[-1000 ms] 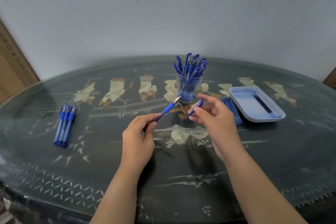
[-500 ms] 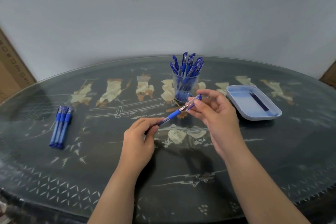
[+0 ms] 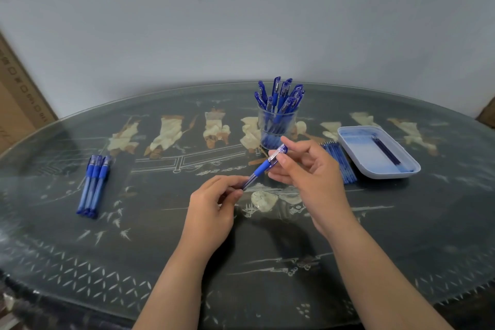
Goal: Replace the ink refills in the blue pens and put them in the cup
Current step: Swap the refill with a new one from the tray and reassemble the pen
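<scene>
- Since a second ago the cap, then held apart from the tip, has gone onto the pen, which now spans both hands above the surface.
- Head view: the left hand pinches the barrel's tail at the 7 o'clock end. The right hand has its fingers pinched on the capped end at 1 o'clock.
- The pen's long axis runs from 7 to 1 o'clock, cap end aimed at the cup, which stands just beyond the right hand at 12 o'clock.
- The right hand is nearer the cup, so it is likely the one to carry the pen over the rim once the left lets go.
- Three pens lie at 9 o'clock. Refills and a tray lie at 3 o'clock.
</scene>
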Motion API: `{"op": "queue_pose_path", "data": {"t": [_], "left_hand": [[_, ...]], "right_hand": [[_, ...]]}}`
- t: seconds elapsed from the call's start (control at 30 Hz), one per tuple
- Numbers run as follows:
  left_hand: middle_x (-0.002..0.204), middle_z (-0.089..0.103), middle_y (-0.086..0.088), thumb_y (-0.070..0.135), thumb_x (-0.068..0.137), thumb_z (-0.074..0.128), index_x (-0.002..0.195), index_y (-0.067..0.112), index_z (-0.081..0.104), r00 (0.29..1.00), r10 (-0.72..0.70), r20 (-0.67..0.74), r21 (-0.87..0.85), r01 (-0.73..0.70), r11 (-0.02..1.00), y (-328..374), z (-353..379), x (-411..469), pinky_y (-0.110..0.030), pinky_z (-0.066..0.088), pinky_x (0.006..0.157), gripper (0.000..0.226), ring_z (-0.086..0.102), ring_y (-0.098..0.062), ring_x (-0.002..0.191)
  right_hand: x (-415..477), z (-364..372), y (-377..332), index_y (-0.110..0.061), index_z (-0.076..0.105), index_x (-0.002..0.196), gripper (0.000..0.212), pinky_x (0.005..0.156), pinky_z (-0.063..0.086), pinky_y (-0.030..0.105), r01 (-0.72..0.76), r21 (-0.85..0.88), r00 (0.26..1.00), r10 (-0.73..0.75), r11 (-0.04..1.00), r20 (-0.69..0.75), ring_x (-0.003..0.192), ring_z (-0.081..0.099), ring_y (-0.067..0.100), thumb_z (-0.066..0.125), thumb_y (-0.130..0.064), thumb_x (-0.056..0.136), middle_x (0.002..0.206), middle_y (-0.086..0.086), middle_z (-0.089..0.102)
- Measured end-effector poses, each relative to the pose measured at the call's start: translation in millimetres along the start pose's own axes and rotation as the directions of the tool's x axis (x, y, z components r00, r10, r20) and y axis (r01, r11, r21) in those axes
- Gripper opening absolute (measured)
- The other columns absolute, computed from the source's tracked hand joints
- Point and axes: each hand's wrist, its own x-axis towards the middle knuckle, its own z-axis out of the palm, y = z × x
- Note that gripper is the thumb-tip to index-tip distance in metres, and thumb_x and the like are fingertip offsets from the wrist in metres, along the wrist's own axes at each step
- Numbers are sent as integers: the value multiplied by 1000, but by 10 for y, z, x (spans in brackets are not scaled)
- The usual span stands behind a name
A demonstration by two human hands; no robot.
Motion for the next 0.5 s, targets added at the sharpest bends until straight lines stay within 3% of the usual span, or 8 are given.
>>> {"op": "queue_pose_path", "data": {"t": [0.27, 0.4, 0.5], "left_hand": [[90, 68, 14, -11, 81, 68, 99, 19, 73, 992, -120, 34, -37, 121, 992, -4, 16, -4, -6, 43, 66, 34, 62, -2, 71], [86, 69, 17, -8, 82, 69, 94, 28, 71, 982, -182, 43, -89, 185, 979, -16, 17, 2, -16, 49, 65, 38, 61, -5, 67], [86, 68, 19, -6, 83, 69, 92, 29, 71, 974, -217, 64, -122, 224, 967, -12, 6, 7, -24, 52, 65, 36, 60, -6, 64]], "right_hand": [[23, 56, 2, -15, 67, 98, 14, 73, 62, 35, 15, -49, 1000, -15, 999, 2, 83, 74, 26, 63, -3, 92, 112, 4, 73], [42, 81, -14, -7, 65, 96, 6, 71, 62, 35, 33, -93, 999, -33, 995, 8, 81, 74, 24, 63, -3, 92, 117, 0, 72], [42, 104, -30, -17, 67, 94, 14, 73, 62, 36, 59, -113, 998, -57, 992, 21, 83, 74, 22, 64, -4, 92, 109, -4, 73]]}}
